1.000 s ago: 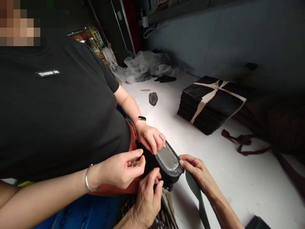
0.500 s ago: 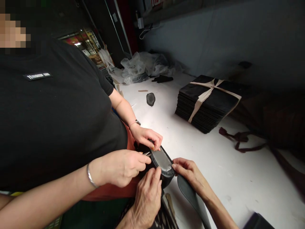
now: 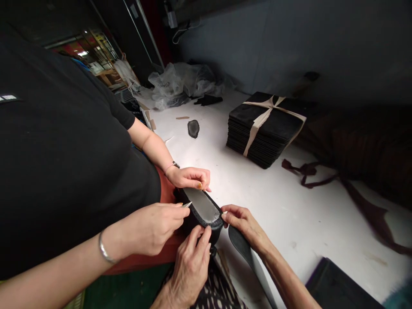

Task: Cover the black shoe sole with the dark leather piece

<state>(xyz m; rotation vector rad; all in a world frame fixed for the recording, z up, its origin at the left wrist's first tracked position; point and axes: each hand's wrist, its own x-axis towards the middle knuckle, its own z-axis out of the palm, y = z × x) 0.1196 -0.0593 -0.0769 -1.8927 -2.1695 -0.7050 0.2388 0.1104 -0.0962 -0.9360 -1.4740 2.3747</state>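
Note:
A black shoe (image 3: 209, 206), sole side up, shows a grey oval bottom ringed by a pleated black edge. My left hand (image 3: 193, 262) grips its near end with closed fingertips. My right hand (image 3: 243, 221) pinches the rim on the right with thumb and forefinger. Beneath my right wrist lies a dark, sole-shaped piece (image 3: 240, 242). A co-worker's hand (image 3: 157, 227), with a silver bangle, holds a pointed metal tool (image 3: 187, 204) over the shoe's left edge. The co-worker's other hand (image 3: 193, 178) rests at the far end, its fingers closed over the rim.
On the white table (image 3: 257, 193) stands a tied stack of black sheets (image 3: 264, 128). Farther back are a small dark piece (image 3: 193, 128) and crumpled plastic bags (image 3: 183, 83). A dark strap (image 3: 309, 171) trails at right. A black flat item (image 3: 341, 285) lies near the front.
The view has shifted, so everything sits farther left and most things slightly higher. The co-worker's metal tool now shows its tip above the grey bottom, and the co-worker's far hand has lifted slightly.

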